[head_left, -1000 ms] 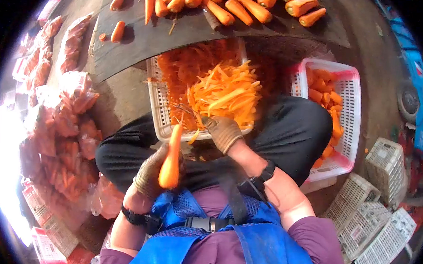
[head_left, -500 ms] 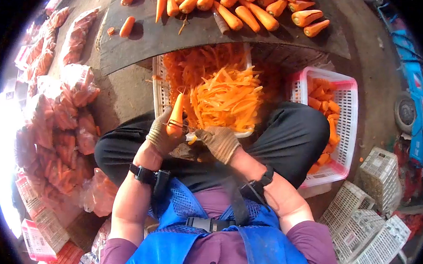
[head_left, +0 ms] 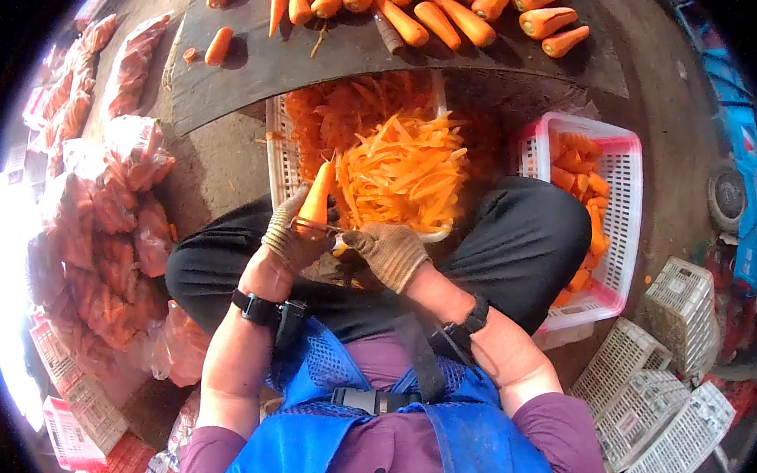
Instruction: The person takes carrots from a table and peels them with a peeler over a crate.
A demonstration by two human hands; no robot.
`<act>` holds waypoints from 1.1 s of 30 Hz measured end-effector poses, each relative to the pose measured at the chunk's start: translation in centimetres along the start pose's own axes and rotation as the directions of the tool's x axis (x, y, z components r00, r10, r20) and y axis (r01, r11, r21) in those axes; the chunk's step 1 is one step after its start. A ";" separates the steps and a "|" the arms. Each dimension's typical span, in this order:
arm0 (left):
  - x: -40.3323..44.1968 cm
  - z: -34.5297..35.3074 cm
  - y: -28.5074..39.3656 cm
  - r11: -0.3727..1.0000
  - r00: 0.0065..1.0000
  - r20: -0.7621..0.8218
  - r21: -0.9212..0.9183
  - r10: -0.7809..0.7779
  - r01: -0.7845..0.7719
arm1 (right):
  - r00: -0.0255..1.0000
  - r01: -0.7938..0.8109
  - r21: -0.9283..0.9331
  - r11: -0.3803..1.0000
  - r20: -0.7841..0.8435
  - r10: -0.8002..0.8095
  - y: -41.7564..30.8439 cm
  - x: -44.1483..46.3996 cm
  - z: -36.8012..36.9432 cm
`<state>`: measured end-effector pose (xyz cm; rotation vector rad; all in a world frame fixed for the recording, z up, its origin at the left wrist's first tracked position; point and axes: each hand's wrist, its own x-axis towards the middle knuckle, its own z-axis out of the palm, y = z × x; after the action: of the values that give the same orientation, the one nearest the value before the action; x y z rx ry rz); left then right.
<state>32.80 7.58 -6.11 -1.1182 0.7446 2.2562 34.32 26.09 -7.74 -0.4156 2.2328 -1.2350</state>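
Observation:
My left hand (head_left: pixel 289 234), in a ribbed work glove, is closed around the lower part of an orange carrot (head_left: pixel 318 194), whose narrow end points up and away. My gloved right hand (head_left: pixel 394 254) is closed on a peeler (head_left: pixel 322 227). Its thin dark blade lies across the carrot near my left fingers; the handle is mostly hidden in my glove. Just beyond both hands is a heap of carrot peelings (head_left: pixel 409 170) in a white plastic basket (head_left: pixel 284 150) between my knees.
A dark board (head_left: pixel 319 66) ahead bears several carrots (head_left: pixel 437 21) and a brown-handled tool (head_left: pixel 387 31). At right stands a pink-and-white crate (head_left: pixel 624 215) of carrots. Bagged carrots (head_left: pixel 109 222) are piled at left. White crates (head_left: pixel 683 312) and a blue vehicle (head_left: pixel 741 170) are farther right.
The peeler's blade has come more plainly into view across the carrot. Both hands have shifted only slightly, and the carrot stays in my left hand.

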 end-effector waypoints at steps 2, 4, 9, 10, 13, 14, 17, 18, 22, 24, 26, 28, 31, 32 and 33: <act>0.2 0.5 -0.7 0.991 0.994 -0.056 0.103 0.095 -0.089 | 1.000 -0.008 0.000 1.000 0.003 0.008 0.3 0.0 0.2; 0.1 0.6 -1.0 0.958 0.986 -0.065 0.255 0.154 -0.133 | 0.998 -0.055 0.025 0.998 0.012 0.054 -0.1 0.1 -0.6; -0.1 0.7 -1.1 0.974 0.990 -0.092 0.212 0.103 -0.082 | 0.999 -0.034 -0.063 0.997 -0.021 0.033 0.2 0.3 -0.7; -0.3 0.9 -0.9 0.988 0.995 -0.087 0.151 0.051 -0.037 | 0.999 -0.033 -0.042 0.999 -0.038 0.031 0.0 0.2 -0.8; -0.7 1.0 -0.4 0.993 0.999 -0.033 0.120 0.000 0.004 | 0.997 0.062 -0.068 0.996 -0.046 -0.065 0.2 0.4 -0.5; -0.6 0.9 -0.5 0.977 0.999 0.008 0.210 0.043 -0.044 | 0.993 0.107 -0.092 0.990 -0.043 -0.111 0.3 0.5 -0.4; -0.8 1.0 -0.6 0.957 0.994 0.012 0.271 0.105 -0.105 | 0.997 0.001 -0.086 0.996 0.080 0.006 0.0 0.6 -1.0; -1.1 1.0 -0.7 0.960 0.993 -0.010 0.258 0.118 -0.111 | 0.998 0.011 -0.100 0.995 0.060 -0.005 0.0 0.5 -0.9; -4.8 1.1 -1.4 0.968 0.998 0.060 0.250 -0.001 -0.014 | 0.998 -0.053 -0.055 0.997 -0.026 0.052 0.8 1.1 -0.4; -7.7 2.2 -2.0 0.938 0.996 -0.090 0.346 0.021 0.012 | 0.979 -0.202 0.041 0.979 -0.006 0.202 0.4 1.4 -1.5; -9.7 2.9 -2.1 0.943 0.991 -0.134 0.331 0.000 0.045 | 0.963 -0.270 0.006 0.963 -0.019 0.270 2.3 2.3 -0.5; -11.1 3.4 -1.9 0.976 0.995 -0.101 0.216 -0.020 0.042 | 0.965 -0.251 0.024 0.968 -0.071 0.252 2.2 2.3 -0.2; -9.1 2.0 -1.8 0.974 0.988 -0.076 0.192 0.135 -0.119 | 0.976 -0.219 0.105 0.970 0.011 0.219 0.8 2.0 -1.1; -7.9 0.8 -1.6 0.988 0.994 -0.059 0.130 0.097 -0.088 | 0.983 -0.162 0.059 0.985 -0.073 0.167 1.3 1.8 -0.6; -7.0 0.0 -1.3 0.989 0.996 -0.012 0.125 0.084 -0.082 | 0.987 -0.132 0.062 0.989 -0.079 0.137 1.1 1.5 -0.5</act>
<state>37.36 7.10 -0.64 -1.0670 0.9416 2.2365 32.80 26.23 -8.94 -0.1912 2.2489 -1.2620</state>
